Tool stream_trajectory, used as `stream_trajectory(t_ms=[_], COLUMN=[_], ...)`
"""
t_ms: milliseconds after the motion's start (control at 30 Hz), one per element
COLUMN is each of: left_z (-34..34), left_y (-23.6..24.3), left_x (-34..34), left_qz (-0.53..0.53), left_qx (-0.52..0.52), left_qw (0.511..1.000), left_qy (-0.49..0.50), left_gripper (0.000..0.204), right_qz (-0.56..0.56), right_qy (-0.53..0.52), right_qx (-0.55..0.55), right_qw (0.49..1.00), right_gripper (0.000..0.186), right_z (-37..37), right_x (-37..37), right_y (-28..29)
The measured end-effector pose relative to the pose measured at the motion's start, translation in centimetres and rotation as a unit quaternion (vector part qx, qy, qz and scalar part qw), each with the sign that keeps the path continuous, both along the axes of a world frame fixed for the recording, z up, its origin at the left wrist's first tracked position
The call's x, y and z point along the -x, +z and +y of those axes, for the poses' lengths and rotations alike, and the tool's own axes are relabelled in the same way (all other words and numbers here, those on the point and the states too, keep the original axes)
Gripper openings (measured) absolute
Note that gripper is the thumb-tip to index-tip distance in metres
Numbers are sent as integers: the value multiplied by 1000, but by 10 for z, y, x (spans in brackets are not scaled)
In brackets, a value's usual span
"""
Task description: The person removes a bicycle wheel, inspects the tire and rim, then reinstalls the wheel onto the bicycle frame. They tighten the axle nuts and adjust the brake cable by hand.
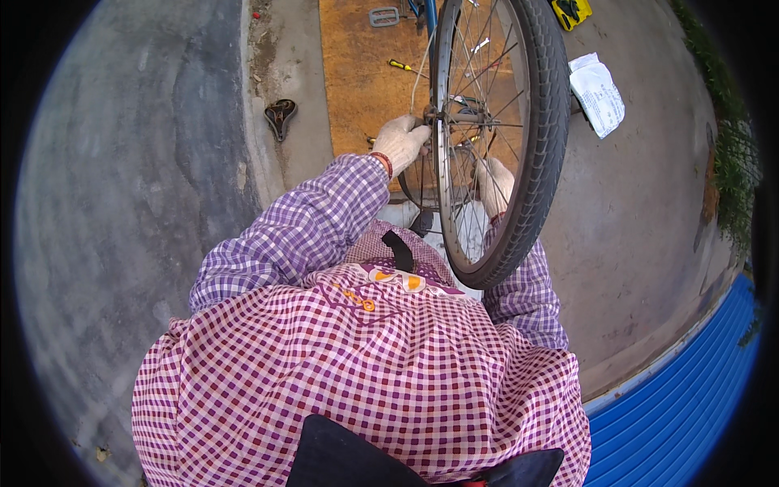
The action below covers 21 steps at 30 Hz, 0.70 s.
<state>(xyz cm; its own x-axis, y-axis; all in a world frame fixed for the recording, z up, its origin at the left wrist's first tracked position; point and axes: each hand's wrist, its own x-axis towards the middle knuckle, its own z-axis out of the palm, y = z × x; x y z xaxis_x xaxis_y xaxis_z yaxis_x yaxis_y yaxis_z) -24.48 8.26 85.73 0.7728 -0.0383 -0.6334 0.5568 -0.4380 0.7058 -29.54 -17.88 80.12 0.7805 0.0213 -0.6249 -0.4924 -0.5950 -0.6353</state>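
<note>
A bicycle wheel (554, 122) with a black knobbly tyre and thin spokes stands upright in front of me, close to my chest. My left hand (401, 144), in a cream knit glove, is at the left end of the wheel hub (464, 118). Its fingers are bent together beside the axle; what they pinch is too small to make out. Through the spokes shows my right hand (493, 185), gloved too, low on the wheel's right side. The rim and spokes partly cover its fingers. Above the hub runs part of a blue bicycle frame (431, 18).
A brown board (357, 97) lies under the bicycle, with a yellow-handled screwdriver (400, 65) and a grey pedal (384, 16) on it. A black saddle (281, 118) rests on the concrete at left. To the right are a white printed package (599, 96) and a yellow tool case (571, 11).
</note>
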Motion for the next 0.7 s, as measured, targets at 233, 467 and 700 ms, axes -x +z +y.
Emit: stream_trajectory(t_ms=[233,467,700], left_z=[-6,-168,-192], left_y=[17,-2,-50], left_x=[-4,-19,-9], left_qz=[3,35,17], left_qx=[-17,-21,168], left_qw=[1000,998,983], left_qy=[-19,-39,76], left_gripper=[43,37,40], right_qz=[-1,-20,-8], right_qy=[-28,-67,-36], right_qx=[11,43,32], right_qw=[1000,997,999], right_gripper=[46,48,45], right_z=[-1,-151,-194], right_x=[1,-7,-18], right_y=[6,30,38])
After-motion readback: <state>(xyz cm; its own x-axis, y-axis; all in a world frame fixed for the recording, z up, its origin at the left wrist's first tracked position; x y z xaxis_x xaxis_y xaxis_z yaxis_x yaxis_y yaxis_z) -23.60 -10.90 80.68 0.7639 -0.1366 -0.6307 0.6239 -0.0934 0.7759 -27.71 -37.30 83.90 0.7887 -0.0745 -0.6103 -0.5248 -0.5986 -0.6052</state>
